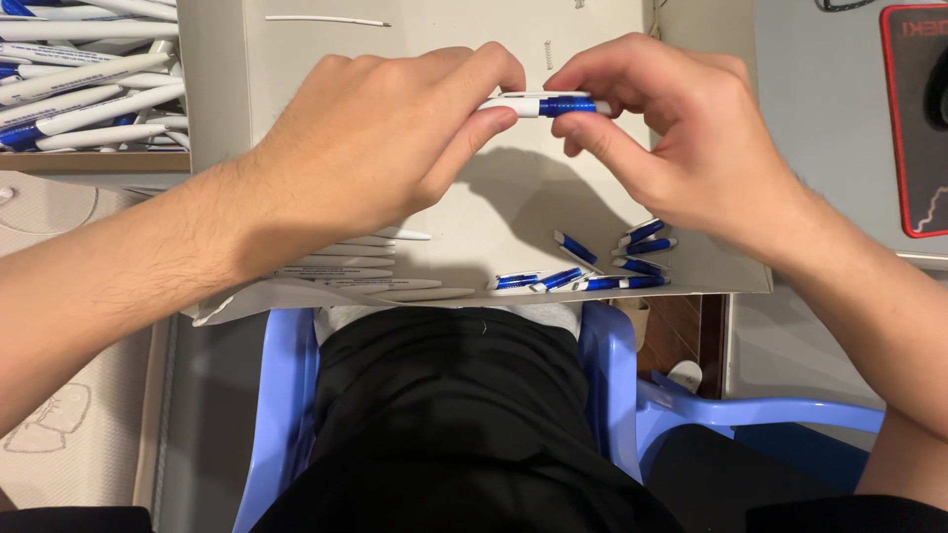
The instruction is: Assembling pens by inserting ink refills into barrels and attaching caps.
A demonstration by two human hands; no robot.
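Observation:
A white and blue pen is held level between both hands over a pale cardboard tray. My left hand pinches its white end between thumb and forefinger. My right hand grips its blue end with the fingertips. On the tray near its front edge lie several white pen barrels at the left. Several blue pen parts lie at the right.
A box of assembled white and blue pens stands at the back left. A thin white refill and a small spring lie on the tray's far part. A blue plastic chair is under me. A red-edged black mat is at the right.

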